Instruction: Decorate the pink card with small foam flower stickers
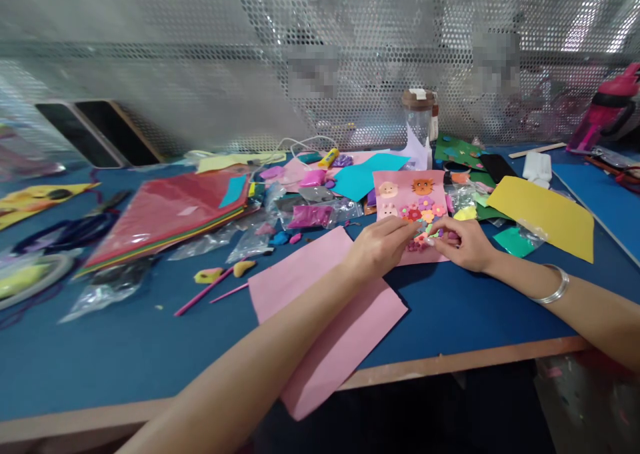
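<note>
My left hand point(381, 246) and my right hand point(463, 244) meet over the lower part of a small pink card point(411, 204) that lies on the blue table point(150, 347). Both hands have their fingertips pinched together at a tiny pale piece point(429, 238) between them. The card carries foam animal faces at its top and several coloured foam flowers in its middle. My left forearm lies across a large pink paper sheet point(320, 307). A silver bangle point(553, 287) circles my right wrist.
A stack of coloured sheets in plastic point(170, 214) lies to the left. Cyan paper point(365, 174), yellow paper point(545, 217), small plastic bags point(310, 214), a glue stick point(329, 158), pink sticks point(205, 291), a clear jar point(417, 117) and a pink bottle point(607, 107) surround the card. Perforated metal mesh backs the table.
</note>
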`<state>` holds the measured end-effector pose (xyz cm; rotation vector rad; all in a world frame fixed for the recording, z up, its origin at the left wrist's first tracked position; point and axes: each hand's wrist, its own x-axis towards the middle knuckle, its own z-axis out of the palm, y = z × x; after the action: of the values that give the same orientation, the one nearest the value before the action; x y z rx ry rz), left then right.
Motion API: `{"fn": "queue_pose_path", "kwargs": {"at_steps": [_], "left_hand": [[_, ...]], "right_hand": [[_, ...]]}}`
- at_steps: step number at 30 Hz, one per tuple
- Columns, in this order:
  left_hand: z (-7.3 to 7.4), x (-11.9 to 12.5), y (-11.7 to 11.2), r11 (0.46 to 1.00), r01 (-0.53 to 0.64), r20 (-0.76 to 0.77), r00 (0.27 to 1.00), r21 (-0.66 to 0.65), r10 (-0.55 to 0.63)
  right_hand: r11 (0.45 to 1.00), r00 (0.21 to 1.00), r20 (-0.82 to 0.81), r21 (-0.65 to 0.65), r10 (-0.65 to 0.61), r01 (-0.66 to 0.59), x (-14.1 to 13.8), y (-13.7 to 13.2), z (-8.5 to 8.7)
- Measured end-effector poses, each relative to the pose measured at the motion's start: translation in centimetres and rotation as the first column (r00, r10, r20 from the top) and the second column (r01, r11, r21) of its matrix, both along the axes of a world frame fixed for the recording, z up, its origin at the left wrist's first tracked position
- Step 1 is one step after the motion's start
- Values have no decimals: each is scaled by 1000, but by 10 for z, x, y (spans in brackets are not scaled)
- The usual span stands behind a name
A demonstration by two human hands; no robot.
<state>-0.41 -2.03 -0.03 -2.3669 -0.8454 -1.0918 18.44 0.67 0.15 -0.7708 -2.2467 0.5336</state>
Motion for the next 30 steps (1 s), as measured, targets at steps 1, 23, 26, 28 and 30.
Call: {"fn": "queue_pose_path", "kwargs": {"at_steps": [1, 23, 26, 28, 30], "left_hand": [[0, 0, 0, 1000, -2, 5, 1000, 1, 2], [0, 9, -10, 985, 34, -10, 999, -166, -37], [-1, 11, -11, 987, 34, 2, 999, -159, -34], [-1, 12, -12, 989, 35, 5, 999, -145, -34], [-1, 14, -13, 991, 38, -5, 999, -132, -39]], "right_hand": [[1000, 1000, 0, 0, 2, -2, 0, 0, 0], [991, 991, 89, 84, 96, -104, -2, 0, -6], [993, 993, 96, 87, 66, -75, -3, 1, -7], [994, 994, 98, 85, 56, -65, -3, 1, -8], [993, 993, 99, 88, 65, -74, -3, 1, -9]]}}
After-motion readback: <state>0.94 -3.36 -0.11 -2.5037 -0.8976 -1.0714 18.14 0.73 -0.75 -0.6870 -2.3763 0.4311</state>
